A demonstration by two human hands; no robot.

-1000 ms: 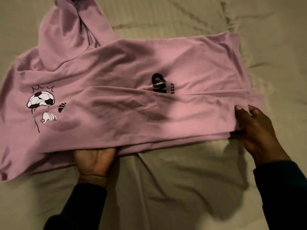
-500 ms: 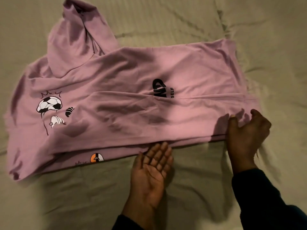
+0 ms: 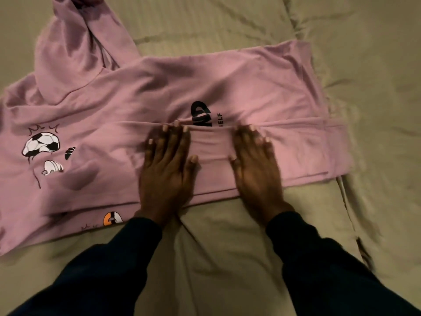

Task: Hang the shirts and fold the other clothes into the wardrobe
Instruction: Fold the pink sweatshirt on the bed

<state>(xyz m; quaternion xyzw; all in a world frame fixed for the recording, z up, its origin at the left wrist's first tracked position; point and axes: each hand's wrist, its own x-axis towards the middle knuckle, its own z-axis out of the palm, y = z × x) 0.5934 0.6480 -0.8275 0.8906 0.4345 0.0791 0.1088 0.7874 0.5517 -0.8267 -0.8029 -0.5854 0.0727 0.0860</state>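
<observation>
Both hands, left hand [image 3: 165, 169] and right hand [image 3: 255, 166], press flat with straight, spread fingers [image 3: 174, 135] on a pink hoodie's [image 3: 262, 87] folded edge, mid-bed [image 3: 376, 65].

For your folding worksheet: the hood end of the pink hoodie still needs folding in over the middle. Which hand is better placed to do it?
Left, probably. The left hand lies flat on the pink hoodie nearer the hood; the right hand is farther away.
</observation>
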